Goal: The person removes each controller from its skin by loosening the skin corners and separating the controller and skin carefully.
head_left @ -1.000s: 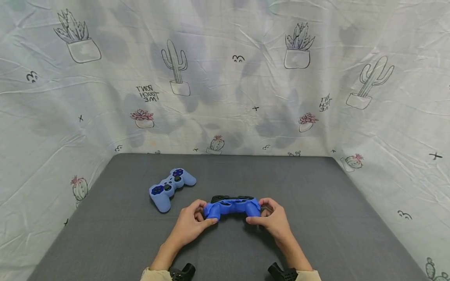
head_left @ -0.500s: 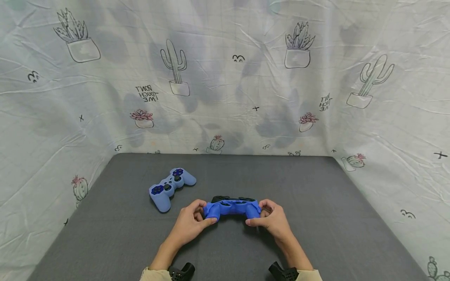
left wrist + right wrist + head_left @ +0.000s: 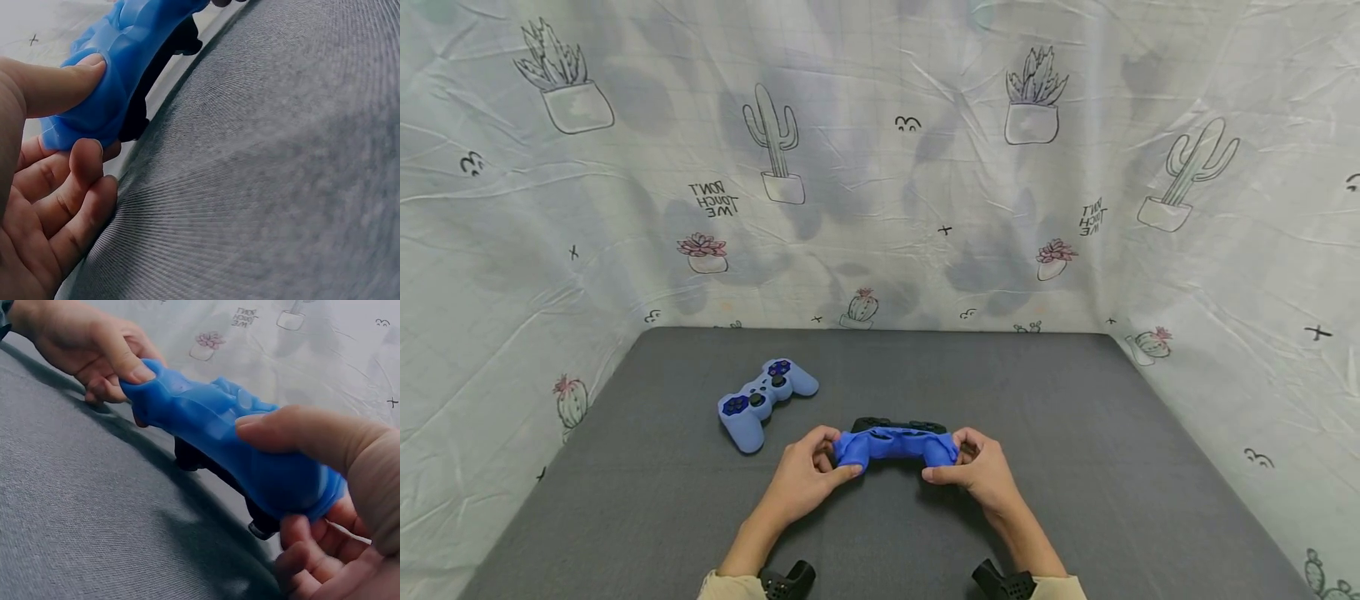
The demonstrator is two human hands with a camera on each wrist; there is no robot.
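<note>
A black game controller in a bright blue silicone cover sits low over the grey table, held between both hands. My left hand grips its left handle, thumb on the blue cover and fingers curled beneath. My right hand grips the right handle, thumb pressed on the cover with fingers under it. Black plastic of the controller shows below the cover's edge in both wrist views.
A second controller in a pale blue cover lies on the table to the left, apart from my hands. Cactus-print cloth walls the table at the back and on both sides. Black wrist mounts show at the bottom edge.
The hands and the blue-covered controller have hardly moved; the right hand has shifted very slightly left and inward on its handle.
</note>
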